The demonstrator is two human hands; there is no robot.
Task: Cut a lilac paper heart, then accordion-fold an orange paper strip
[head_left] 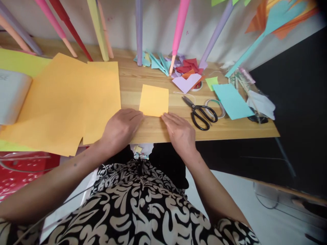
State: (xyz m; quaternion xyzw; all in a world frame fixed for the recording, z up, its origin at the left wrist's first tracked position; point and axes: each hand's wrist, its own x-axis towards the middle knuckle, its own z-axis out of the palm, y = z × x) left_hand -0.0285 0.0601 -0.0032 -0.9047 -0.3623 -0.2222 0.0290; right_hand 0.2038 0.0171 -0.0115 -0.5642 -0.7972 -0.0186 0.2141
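A small square of yellow-orange paper (154, 100) lies flat on the wooden table in front of me. At its near left corner are the fingertips of my left hand (122, 128), closed together on the paper's edge. My right hand (181, 133) pinches the near right corner, its fingers also pressed together; both thumbs are mostly hidden. To the right of the square rest black-handled scissors (201, 112), with a roll of tape (216, 108) partly under their handles. A lilac paper heart (186, 83) lies just beyond the scissors.
Large orange sheets (58, 102) cover the table's left side, beside a white box-like object (12, 97). A turquoise sheet (233, 100) lies at right. Folded paper scraps (189, 66) sit at the back, where several rolled paper sticks (139, 32) lean on the wall.
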